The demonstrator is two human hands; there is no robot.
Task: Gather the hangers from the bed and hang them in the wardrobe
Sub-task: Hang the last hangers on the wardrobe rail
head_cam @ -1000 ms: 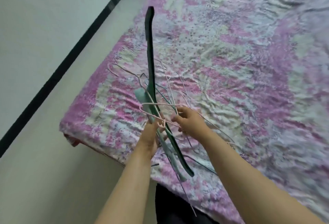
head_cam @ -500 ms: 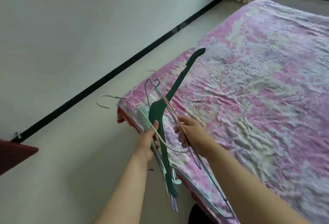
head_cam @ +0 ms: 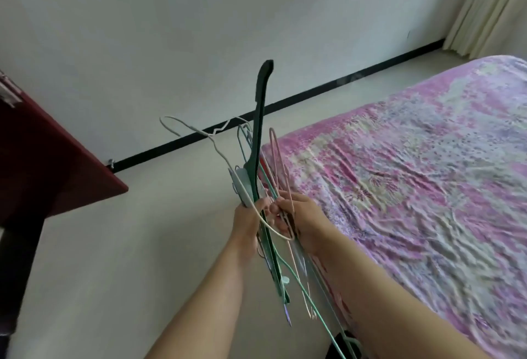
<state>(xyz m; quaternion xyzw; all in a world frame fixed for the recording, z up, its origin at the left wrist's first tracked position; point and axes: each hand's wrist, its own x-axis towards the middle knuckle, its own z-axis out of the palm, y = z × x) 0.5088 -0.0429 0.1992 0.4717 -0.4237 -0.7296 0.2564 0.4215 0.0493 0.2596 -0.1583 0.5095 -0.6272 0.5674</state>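
Note:
A bundle of hangers is held upright in front of me, off the bed. Its tallest piece is a dark green plastic hanger (head_cam: 260,119); around it are a white wire hanger (head_cam: 196,130), a pink wire hanger (head_cam: 278,165) and thin green wire ones (head_cam: 310,299). My left hand (head_cam: 247,223) grips the bundle from the left. My right hand (head_cam: 299,213) holds the wire hangers from the right, fingers curled round them. The bed (head_cam: 422,176) with a pink and lilac flowered cover lies to the right; no hangers show on it.
A dark red wooden door or panel (head_cam: 48,165) stands at the left edge. Pale floor (head_cam: 137,244) runs between it and the bed. A white wall with a black skirting board (head_cam: 285,105) is ahead. Cream curtains (head_cam: 490,8) hang at the top right.
My view has swung left, away from the bed toward the wall and the red panel. Both hands have carried the hanger bundle off the bed and over the floor.

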